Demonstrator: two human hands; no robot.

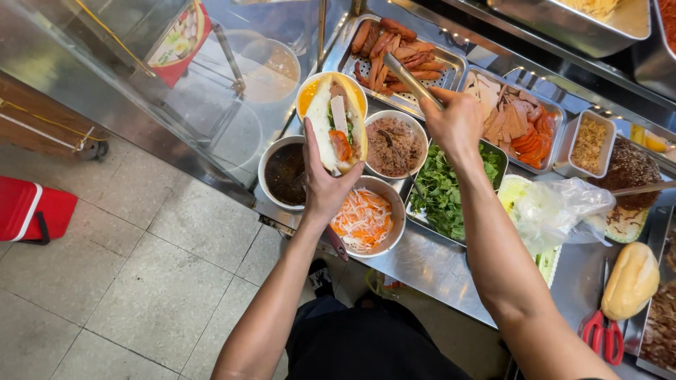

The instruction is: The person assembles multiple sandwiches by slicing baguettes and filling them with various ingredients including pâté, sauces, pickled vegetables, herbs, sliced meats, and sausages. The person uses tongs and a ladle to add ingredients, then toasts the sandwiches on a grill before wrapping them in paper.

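Note:
My left hand grips an open bread roll sandwich filled with pale meat slices, greens and an orange piece, held above the bowls. My right hand is shut on metal tongs whose tips reach into a steel tray of sausages. Below the sandwich sit a bowl of dark sauce, a bowl of minced brown filling and a bowl of shredded carrot and radish pickle.
A tray of green herbs, a tray of sliced meats, a small tub of fried bits, a plastic bag, a plain bread roll and red scissors lie on the steel counter. A glass panel stands left. A red box sits on the tiled floor.

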